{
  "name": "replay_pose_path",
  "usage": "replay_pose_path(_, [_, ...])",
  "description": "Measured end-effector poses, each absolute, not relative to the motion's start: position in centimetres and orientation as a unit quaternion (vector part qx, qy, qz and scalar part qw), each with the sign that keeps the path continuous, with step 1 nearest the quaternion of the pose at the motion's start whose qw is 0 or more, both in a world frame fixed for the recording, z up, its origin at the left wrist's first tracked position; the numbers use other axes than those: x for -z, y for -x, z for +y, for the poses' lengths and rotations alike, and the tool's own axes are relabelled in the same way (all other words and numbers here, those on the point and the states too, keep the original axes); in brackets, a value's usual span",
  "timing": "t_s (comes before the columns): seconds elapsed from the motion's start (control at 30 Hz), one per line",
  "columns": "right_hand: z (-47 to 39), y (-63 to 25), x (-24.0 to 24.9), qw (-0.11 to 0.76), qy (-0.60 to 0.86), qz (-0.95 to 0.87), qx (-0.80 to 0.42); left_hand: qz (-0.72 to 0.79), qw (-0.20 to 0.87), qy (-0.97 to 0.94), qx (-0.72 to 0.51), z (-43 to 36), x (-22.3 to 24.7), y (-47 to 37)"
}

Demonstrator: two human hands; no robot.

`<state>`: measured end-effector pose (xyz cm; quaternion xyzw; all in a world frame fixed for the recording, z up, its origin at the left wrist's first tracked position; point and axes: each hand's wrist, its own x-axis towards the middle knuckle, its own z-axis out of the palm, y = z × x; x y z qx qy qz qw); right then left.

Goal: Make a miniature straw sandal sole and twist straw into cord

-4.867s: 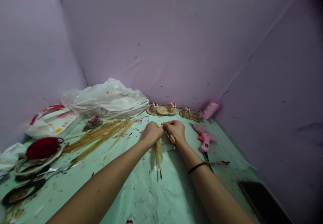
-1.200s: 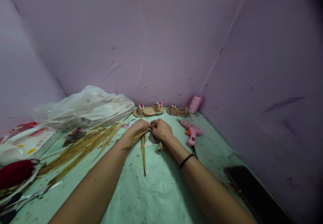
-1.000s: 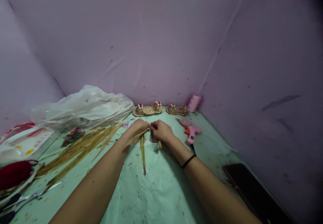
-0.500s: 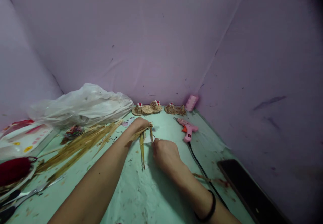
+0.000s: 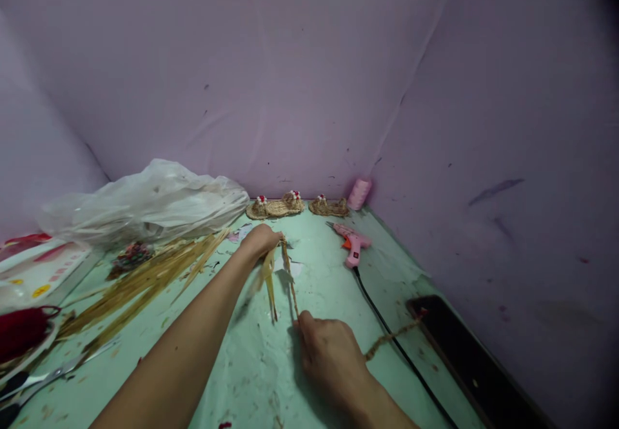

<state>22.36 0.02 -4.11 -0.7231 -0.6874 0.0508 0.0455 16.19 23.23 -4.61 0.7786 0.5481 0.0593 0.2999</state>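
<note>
My left hand point(image 5: 262, 240) is closed around the upper end of a thin brown braided cord point(image 5: 289, 273), near the middle of the green table. Loose pale straw strips point(image 5: 269, 287) hang down beside that hand. Lower and to the right, my right hand point(image 5: 329, 351) pinches the same cord, which runs taut between the two hands. Another stretch of twisted cord point(image 5: 391, 337) comes out on the right side of my right hand and crosses a black cable. A scrap of white paper lies behind the cord.
A pink glue gun point(image 5: 353, 243) with its cable, a dark phone point(image 5: 469, 358) and a pink thread spool point(image 5: 360, 194) are on the right. Small woven slippers point(image 5: 278, 206) stand by the wall. Left are a plastic bag point(image 5: 159, 200), straw point(image 5: 149, 280), scissors point(image 5: 53, 375) and red yarn point(image 5: 24, 332).
My right hand has moved down towards me, away from my left hand, so a longer piece of cord shows between them. The view has shifted slightly.
</note>
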Motion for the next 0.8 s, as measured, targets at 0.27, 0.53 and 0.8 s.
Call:
replay_pose_path(0.27, [-1.0, -20.7, 4.5, 0.023, 0.716, -0.694, -0.072, 0.515, 0.256, -0.817, -0.050, 21.5, 4.1, -15.4])
replay_pose_path(0.53, [-1.2, -21.6, 4.6, 0.044, 0.719, -0.690, -0.074, 0.460, 0.281, -0.842, -0.030, 21.1, 3.4, -14.7])
replay_pose_path(0.8, [-0.4, -23.1, 3.4, 0.031, 0.744, -0.665, -0.061, 0.400, 0.207, -0.893, -0.019, 20.1, 3.1, -14.0])
